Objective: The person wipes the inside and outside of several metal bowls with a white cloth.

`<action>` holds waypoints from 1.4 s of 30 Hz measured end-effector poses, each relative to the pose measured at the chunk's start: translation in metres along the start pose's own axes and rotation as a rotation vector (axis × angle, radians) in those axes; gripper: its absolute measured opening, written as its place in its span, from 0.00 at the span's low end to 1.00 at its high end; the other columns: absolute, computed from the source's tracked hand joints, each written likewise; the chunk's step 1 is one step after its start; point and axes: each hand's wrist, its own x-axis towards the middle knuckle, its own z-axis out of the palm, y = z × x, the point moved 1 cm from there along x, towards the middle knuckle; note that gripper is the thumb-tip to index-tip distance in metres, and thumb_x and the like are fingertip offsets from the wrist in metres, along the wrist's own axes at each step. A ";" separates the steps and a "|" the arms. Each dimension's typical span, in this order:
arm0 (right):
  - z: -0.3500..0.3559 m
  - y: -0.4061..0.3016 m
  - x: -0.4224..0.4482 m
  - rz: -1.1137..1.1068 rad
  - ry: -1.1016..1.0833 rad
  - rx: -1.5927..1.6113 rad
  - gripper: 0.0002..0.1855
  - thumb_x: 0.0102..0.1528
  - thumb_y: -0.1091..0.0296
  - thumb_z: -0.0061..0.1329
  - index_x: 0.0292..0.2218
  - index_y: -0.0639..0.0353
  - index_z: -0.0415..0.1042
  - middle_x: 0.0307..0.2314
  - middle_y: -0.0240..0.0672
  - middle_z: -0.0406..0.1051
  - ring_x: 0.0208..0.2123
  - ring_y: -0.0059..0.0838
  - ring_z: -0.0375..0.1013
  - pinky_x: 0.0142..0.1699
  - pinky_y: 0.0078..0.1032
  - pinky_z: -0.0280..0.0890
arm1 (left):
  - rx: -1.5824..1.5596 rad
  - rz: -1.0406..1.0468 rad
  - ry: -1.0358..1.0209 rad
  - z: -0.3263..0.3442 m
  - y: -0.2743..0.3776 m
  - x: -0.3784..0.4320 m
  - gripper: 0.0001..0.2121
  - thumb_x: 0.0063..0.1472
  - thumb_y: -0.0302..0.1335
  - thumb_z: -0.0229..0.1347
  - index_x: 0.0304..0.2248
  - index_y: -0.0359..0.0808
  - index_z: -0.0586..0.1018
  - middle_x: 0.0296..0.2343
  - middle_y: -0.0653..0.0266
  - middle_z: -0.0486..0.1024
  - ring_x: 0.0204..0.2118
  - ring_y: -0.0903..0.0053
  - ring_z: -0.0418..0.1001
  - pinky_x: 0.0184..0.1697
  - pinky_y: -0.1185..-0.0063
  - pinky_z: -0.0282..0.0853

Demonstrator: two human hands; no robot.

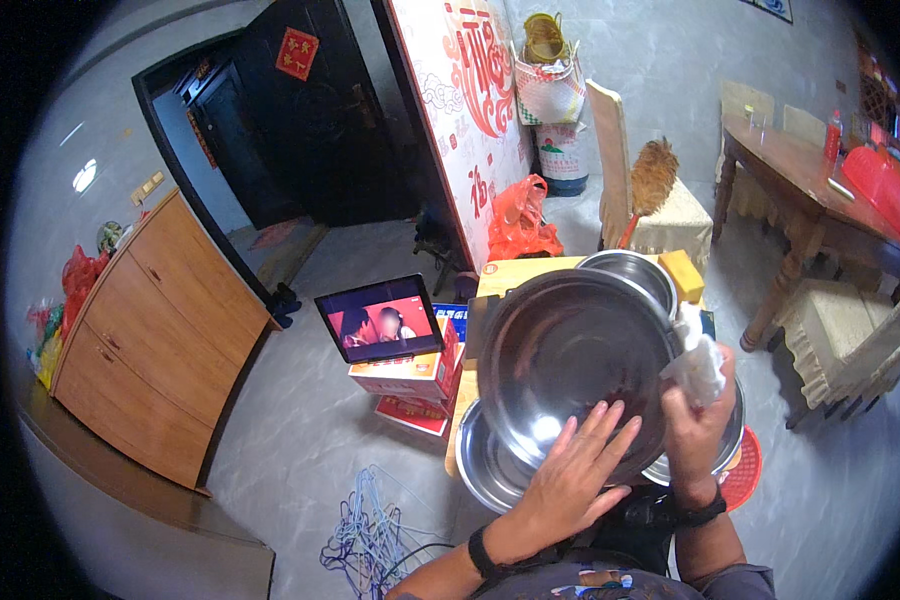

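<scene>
A large, round metal basin [570,367] is tilted before me, above a small wooden table [510,274]. My left hand [585,465] lies over its lower part with the fingers spread and nothing gripped. At the basin's right rim, my right hand [697,420] is closed on a crumpled white cloth or tissue [697,367]; whether it also grips the rim cannot be told. Under the large basin, partly hidden, are a steel bowl [487,465] at lower left, another steel bowl [733,431] at right and a steel pot [637,274] behind. A yellow block [681,276] sits beside the pot.
Left of the table, a tablet [381,319] stands on stacked cartons [412,382]. Clothes hangers [367,525] lie on the floor at lower left. A red plastic basket [746,469] is at right. Behind stand a covered chair [671,217] with a duster [652,180] and a red bag [525,225].
</scene>
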 end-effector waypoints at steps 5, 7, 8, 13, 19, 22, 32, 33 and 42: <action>0.013 -0.015 -0.010 -0.099 -0.108 0.051 0.17 0.43 0.81 0.46 0.38 0.63 0.63 0.33 0.37 0.62 0.34 0.29 0.63 0.43 0.23 0.60 | -0.097 0.052 0.024 0.008 -0.006 -0.004 0.33 0.46 0.17 0.53 0.56 0.33 0.62 0.55 0.48 0.59 0.60 0.58 0.55 0.62 0.65 0.51; 0.009 -0.022 -0.004 -0.302 -0.248 0.048 0.16 0.47 0.75 0.49 0.39 0.63 0.64 0.34 0.40 0.63 0.36 0.32 0.63 0.44 0.26 0.60 | -0.233 -0.028 0.151 0.000 -0.001 -0.009 0.28 0.48 0.14 0.51 0.52 0.30 0.67 0.49 0.48 0.68 0.53 0.59 0.66 0.56 0.71 0.62; 0.007 -0.028 -0.004 -0.306 -0.366 0.061 0.17 0.51 0.66 0.49 0.42 0.64 0.65 0.37 0.43 0.64 0.39 0.34 0.64 0.46 0.28 0.60 | -0.297 -0.123 0.180 -0.002 -0.003 -0.014 0.25 0.50 0.14 0.51 0.51 0.29 0.69 0.46 0.47 0.70 0.50 0.58 0.69 0.52 0.72 0.65; 0.010 -0.034 -0.026 -0.648 -0.608 -0.085 0.23 0.53 0.50 0.47 0.41 0.60 0.74 0.44 0.42 0.68 0.43 0.39 0.66 0.48 0.32 0.61 | -0.701 -0.261 0.270 -0.018 -0.016 -0.036 0.17 0.54 0.21 0.56 0.45 0.32 0.72 0.39 0.59 0.75 0.40 0.77 0.73 0.42 0.80 0.69; 0.025 -0.015 -0.033 -0.912 -0.493 -0.259 0.12 0.48 0.65 0.53 0.37 0.51 0.74 0.40 0.30 0.70 0.41 0.29 0.66 0.43 0.28 0.62 | -0.979 -0.225 0.362 -0.011 -0.028 -0.050 0.20 0.52 0.17 0.54 0.47 0.33 0.72 0.40 0.64 0.74 0.42 0.80 0.72 0.46 0.79 0.67; 0.030 -0.016 -0.002 -0.771 -0.357 -0.230 0.13 0.50 0.69 0.49 0.39 0.55 0.73 0.41 0.36 0.69 0.42 0.36 0.66 0.46 0.32 0.61 | -1.037 -0.316 0.207 -0.003 -0.033 -0.056 0.20 0.49 0.15 0.52 0.45 0.32 0.73 0.37 0.65 0.75 0.40 0.81 0.73 0.42 0.81 0.68; 0.034 -0.007 -0.047 -0.872 -0.513 -0.396 0.14 0.53 0.64 0.45 0.43 0.47 0.74 0.47 0.29 0.69 0.53 0.29 0.65 0.63 0.37 0.45 | -0.853 -0.340 0.513 0.023 -0.051 -0.071 0.24 0.49 0.16 0.59 0.48 0.36 0.71 0.39 0.62 0.74 0.43 0.71 0.72 0.46 0.76 0.67; 0.036 -0.003 -0.041 -0.903 -0.498 -0.395 0.16 0.52 0.63 0.46 0.44 0.46 0.73 0.47 0.30 0.69 0.53 0.30 0.65 0.63 0.38 0.43 | -1.002 -0.338 0.493 0.022 -0.048 -0.068 0.24 0.49 0.16 0.59 0.48 0.35 0.70 0.40 0.63 0.74 0.42 0.74 0.72 0.45 0.77 0.67; 0.024 0.021 0.040 -0.165 -0.403 0.121 0.21 0.59 0.62 0.36 0.45 0.70 0.68 0.46 0.48 0.66 0.50 0.41 0.64 0.57 0.30 0.54 | -1.410 -0.218 0.262 -0.008 -0.034 -0.057 0.25 0.47 0.11 0.50 0.48 0.28 0.71 0.39 0.61 0.76 0.40 0.80 0.73 0.44 0.82 0.68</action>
